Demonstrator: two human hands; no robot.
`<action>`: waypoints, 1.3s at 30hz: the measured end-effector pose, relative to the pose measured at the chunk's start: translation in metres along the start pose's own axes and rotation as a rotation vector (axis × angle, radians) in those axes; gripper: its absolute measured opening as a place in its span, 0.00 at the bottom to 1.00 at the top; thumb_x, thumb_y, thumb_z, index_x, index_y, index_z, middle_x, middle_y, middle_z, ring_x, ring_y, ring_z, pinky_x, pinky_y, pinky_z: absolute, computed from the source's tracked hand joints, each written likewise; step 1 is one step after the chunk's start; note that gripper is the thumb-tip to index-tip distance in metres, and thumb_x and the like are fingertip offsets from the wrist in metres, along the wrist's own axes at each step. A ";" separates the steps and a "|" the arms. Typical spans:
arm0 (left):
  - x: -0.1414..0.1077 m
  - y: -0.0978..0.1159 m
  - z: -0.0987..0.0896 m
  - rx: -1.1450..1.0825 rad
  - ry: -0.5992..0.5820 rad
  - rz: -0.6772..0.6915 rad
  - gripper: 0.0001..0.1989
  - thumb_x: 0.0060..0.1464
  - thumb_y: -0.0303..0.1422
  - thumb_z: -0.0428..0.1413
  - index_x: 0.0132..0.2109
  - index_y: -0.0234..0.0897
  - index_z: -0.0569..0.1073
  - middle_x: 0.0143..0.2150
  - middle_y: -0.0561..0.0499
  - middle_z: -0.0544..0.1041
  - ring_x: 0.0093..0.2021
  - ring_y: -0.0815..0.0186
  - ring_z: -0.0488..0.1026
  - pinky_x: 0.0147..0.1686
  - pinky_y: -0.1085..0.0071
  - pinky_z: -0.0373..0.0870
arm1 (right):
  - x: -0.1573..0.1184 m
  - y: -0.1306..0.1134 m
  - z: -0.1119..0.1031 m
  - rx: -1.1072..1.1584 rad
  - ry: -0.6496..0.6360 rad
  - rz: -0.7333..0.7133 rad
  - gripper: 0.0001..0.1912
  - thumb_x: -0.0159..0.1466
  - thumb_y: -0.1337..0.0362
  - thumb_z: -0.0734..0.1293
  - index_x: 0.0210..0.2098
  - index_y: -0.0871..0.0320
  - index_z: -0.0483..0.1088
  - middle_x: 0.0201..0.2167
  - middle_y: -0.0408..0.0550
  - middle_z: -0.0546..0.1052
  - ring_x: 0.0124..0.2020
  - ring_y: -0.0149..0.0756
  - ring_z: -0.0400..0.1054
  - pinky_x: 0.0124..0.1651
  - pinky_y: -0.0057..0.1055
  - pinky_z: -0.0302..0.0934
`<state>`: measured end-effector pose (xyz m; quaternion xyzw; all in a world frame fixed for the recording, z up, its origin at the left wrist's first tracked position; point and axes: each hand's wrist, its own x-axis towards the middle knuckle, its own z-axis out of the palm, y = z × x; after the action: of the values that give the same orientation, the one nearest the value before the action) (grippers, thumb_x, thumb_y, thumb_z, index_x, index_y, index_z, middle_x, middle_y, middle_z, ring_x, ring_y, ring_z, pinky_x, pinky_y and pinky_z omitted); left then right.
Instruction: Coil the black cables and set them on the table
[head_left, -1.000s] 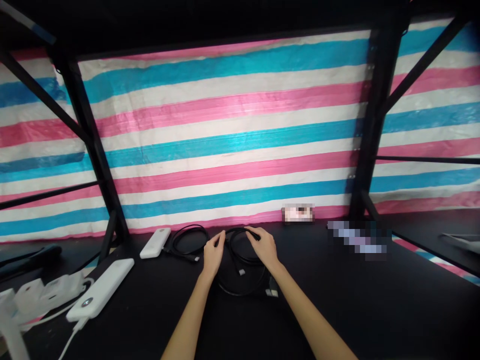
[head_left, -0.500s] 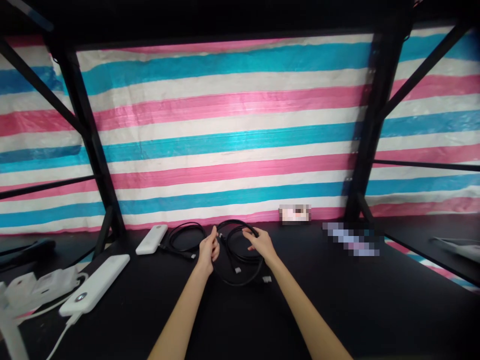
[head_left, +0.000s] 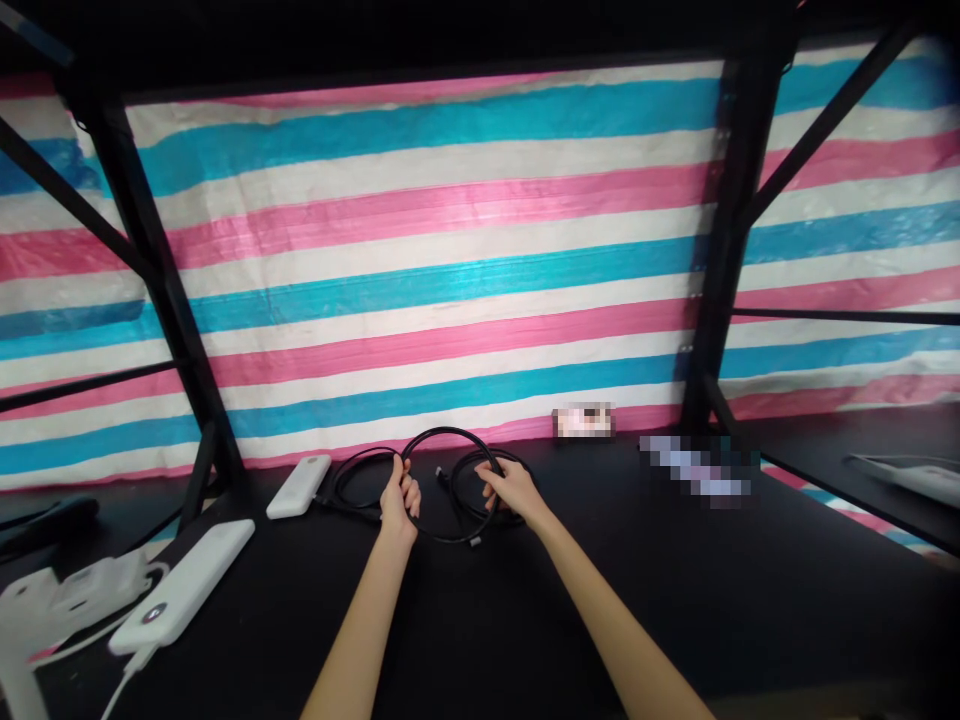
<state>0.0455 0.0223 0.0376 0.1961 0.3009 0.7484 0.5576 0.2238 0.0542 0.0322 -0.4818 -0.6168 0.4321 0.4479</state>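
Note:
A looped black cable [head_left: 450,432] is raised above the black tabletop, held between both hands. My left hand [head_left: 401,500] is closed around the left side of the loop, thumb pointing up. The fingers of my right hand [head_left: 514,490] pinch its right side. Behind my right hand, a second coiled black cable [head_left: 459,480] lies on the table, partly hidden. Another coiled black cable [head_left: 339,480] rests to the left of my left hand, near a small white power bank [head_left: 299,487].
A larger white power bank [head_left: 184,585] with a white cord lies at front left, beside white chargers [head_left: 97,590]. Two blurred items, a pink box [head_left: 583,421] and a bluish object [head_left: 694,466], sit at back right. Black frame posts [head_left: 720,300] stand before a striped sheet [head_left: 450,280].
Both hands have shifted left with the cable loop, which is now lifted and more upright. My left hand has closed on the loop's left side. The view has shifted slightly.

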 end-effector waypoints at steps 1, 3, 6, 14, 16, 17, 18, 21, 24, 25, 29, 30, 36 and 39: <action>0.000 0.000 0.000 0.006 -0.005 0.000 0.17 0.46 0.45 0.58 0.30 0.34 0.68 0.12 0.66 0.46 0.08 0.80 0.43 0.05 0.80 0.39 | 0.000 0.000 0.000 -0.007 0.008 -0.004 0.07 0.57 0.64 0.63 0.33 0.60 0.70 0.14 0.38 0.70 0.13 0.27 0.67 0.13 0.18 0.53; 0.000 0.000 0.001 0.028 -0.015 0.005 0.18 0.45 0.45 0.59 0.30 0.34 0.68 0.12 0.66 0.46 0.08 0.80 0.43 0.06 0.80 0.39 | 0.000 0.000 0.001 -0.015 0.024 -0.009 0.09 0.59 0.64 0.60 0.35 0.60 0.70 0.13 0.37 0.67 0.13 0.27 0.66 0.13 0.18 0.53; -0.001 -0.001 0.002 0.070 -0.025 0.024 0.19 0.43 0.46 0.60 0.30 0.34 0.68 0.13 0.66 0.46 0.09 0.80 0.44 0.07 0.80 0.38 | -0.002 -0.001 0.003 0.026 0.044 -0.006 0.11 0.60 0.64 0.58 0.37 0.60 0.70 0.12 0.35 0.64 0.12 0.27 0.65 0.13 0.18 0.52; -0.004 -0.017 0.007 0.265 -0.066 0.134 0.20 0.41 0.47 0.59 0.30 0.36 0.64 0.12 0.66 0.50 0.10 0.79 0.51 0.10 0.82 0.47 | -0.004 -0.009 0.010 0.401 0.121 0.079 0.09 0.60 0.63 0.58 0.36 0.60 0.67 0.12 0.32 0.58 0.11 0.25 0.60 0.13 0.19 0.56; -0.006 -0.024 0.008 0.410 -0.080 0.202 0.18 0.43 0.45 0.58 0.31 0.36 0.63 0.13 0.65 0.55 0.12 0.76 0.58 0.12 0.80 0.54 | -0.003 -0.009 0.010 0.524 0.155 0.084 0.09 0.59 0.62 0.60 0.36 0.60 0.67 0.12 0.31 0.57 0.11 0.24 0.58 0.15 0.22 0.61; -0.007 -0.027 0.007 0.510 -0.086 0.242 0.17 0.44 0.44 0.57 0.32 0.37 0.63 0.14 0.64 0.59 0.13 0.75 0.61 0.13 0.80 0.56 | -0.002 -0.008 0.010 0.587 0.171 0.078 0.10 0.58 0.61 0.61 0.36 0.59 0.66 0.13 0.31 0.57 0.11 0.24 0.58 0.17 0.23 0.63; -0.008 -0.031 0.007 0.617 -0.096 0.275 0.16 0.45 0.43 0.57 0.33 0.37 0.63 0.15 0.62 0.62 0.13 0.74 0.63 0.13 0.79 0.57 | -0.001 -0.007 0.009 0.643 0.189 0.069 0.10 0.58 0.60 0.61 0.37 0.59 0.66 0.13 0.31 0.56 0.12 0.24 0.57 0.18 0.24 0.64; -0.011 -0.041 0.006 0.847 -0.153 0.284 0.15 0.48 0.43 0.53 0.37 0.38 0.62 0.16 0.61 0.66 0.12 0.71 0.64 0.10 0.79 0.53 | 0.002 -0.005 0.007 0.715 0.254 0.037 0.12 0.57 0.57 0.63 0.37 0.58 0.66 0.14 0.31 0.56 0.13 0.24 0.58 0.21 0.25 0.65; -0.014 -0.046 0.007 0.874 -0.228 0.245 0.14 0.51 0.44 0.49 0.39 0.39 0.60 0.11 0.63 0.61 0.08 0.71 0.60 0.08 0.80 0.50 | 0.004 -0.005 0.005 0.658 0.295 -0.026 0.12 0.57 0.57 0.62 0.36 0.59 0.65 0.13 0.31 0.56 0.13 0.24 0.58 0.20 0.24 0.64; -0.015 -0.047 0.008 0.864 -0.238 0.233 0.15 0.51 0.45 0.49 0.39 0.39 0.60 0.10 0.65 0.59 0.07 0.71 0.59 0.07 0.80 0.49 | 0.004 -0.006 0.004 0.617 0.294 -0.050 0.12 0.58 0.57 0.61 0.36 0.59 0.65 0.13 0.31 0.57 0.13 0.25 0.59 0.19 0.24 0.64; -0.017 -0.045 0.010 0.815 -0.240 0.187 0.19 0.49 0.48 0.51 0.40 0.39 0.59 0.09 0.66 0.57 0.07 0.71 0.58 0.06 0.80 0.48 | 0.004 -0.003 0.001 0.290 0.256 -0.088 0.11 0.60 0.62 0.57 0.39 0.60 0.64 0.13 0.36 0.64 0.18 0.31 0.67 0.17 0.21 0.59; -0.017 -0.044 0.010 0.809 -0.237 0.185 0.20 0.49 0.48 0.51 0.41 0.39 0.59 0.09 0.66 0.57 0.07 0.71 0.58 0.06 0.80 0.48 | 0.004 -0.001 0.000 0.205 0.246 -0.081 0.11 0.60 0.64 0.56 0.41 0.59 0.64 0.14 0.37 0.67 0.19 0.32 0.69 0.16 0.20 0.59; -0.014 -0.047 0.011 0.690 -0.155 0.141 0.29 0.45 0.51 0.54 0.47 0.37 0.56 0.08 0.68 0.55 0.08 0.72 0.57 0.08 0.81 0.48 | 0.009 0.015 -0.002 -0.040 0.132 0.097 0.16 0.62 0.62 0.54 0.48 0.59 0.61 0.26 0.48 0.74 0.13 0.34 0.67 0.13 0.27 0.59; -0.015 -0.048 0.013 0.623 -0.138 0.073 0.33 0.43 0.51 0.56 0.50 0.36 0.54 0.10 0.68 0.55 0.09 0.73 0.59 0.10 0.81 0.48 | 0.011 0.015 -0.003 -0.049 0.112 0.121 0.18 0.63 0.62 0.52 0.49 0.62 0.61 0.28 0.52 0.75 0.12 0.35 0.67 0.12 0.27 0.57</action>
<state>0.0930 0.0208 0.0154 0.4185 0.4699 0.6247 0.4624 0.2286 0.0679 0.0200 -0.5526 -0.5706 0.4156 0.4430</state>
